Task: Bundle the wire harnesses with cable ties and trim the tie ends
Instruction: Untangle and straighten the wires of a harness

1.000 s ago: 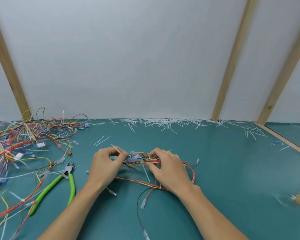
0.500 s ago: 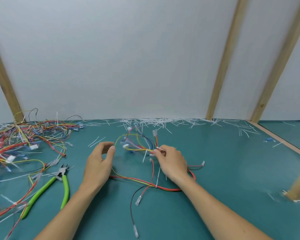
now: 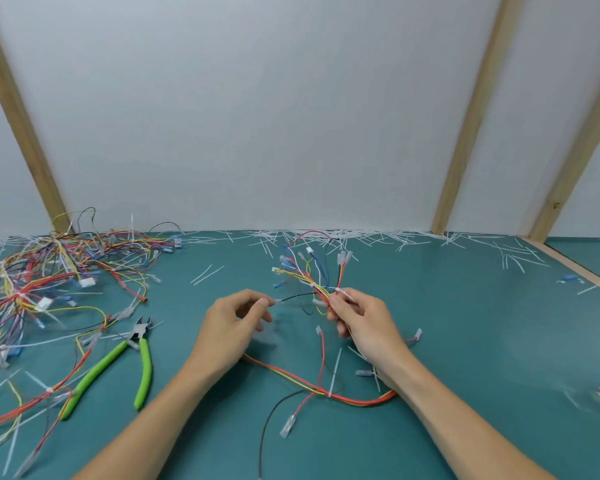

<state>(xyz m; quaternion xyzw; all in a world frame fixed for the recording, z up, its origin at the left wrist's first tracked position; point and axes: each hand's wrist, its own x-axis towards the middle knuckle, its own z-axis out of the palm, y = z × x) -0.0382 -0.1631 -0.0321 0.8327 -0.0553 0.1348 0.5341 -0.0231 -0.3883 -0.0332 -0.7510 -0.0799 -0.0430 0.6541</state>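
My right hand [image 3: 361,320] grips a wire harness [image 3: 312,275] of red, yellow, blue and white wires, its connector ends fanning upward and away from me. The harness's long red and yellow tail [image 3: 326,393] loops on the mat under my right wrist, with a white cable tie [image 3: 334,374] around it, its end sticking up. My left hand [image 3: 232,323] is beside it, thumb and forefinger pinching the small connector at the tip of a black wire [image 3: 293,297] from that harness. Green-handled cutters [image 3: 129,362] lie on the mat left of my left hand.
A large tangle of wire harnesses [image 3: 49,282] covers the left of the green mat [image 3: 482,341]. Cut white tie ends [image 3: 343,237] litter the mat's far edge by the white wall. Wooden posts stand at left and right. A raised wooden strip [image 3: 582,271] runs along the right.
My right hand has lifted the harness's connector end up and spread it. My left hand let go of the bundle, then took hold of the black wire's tip.
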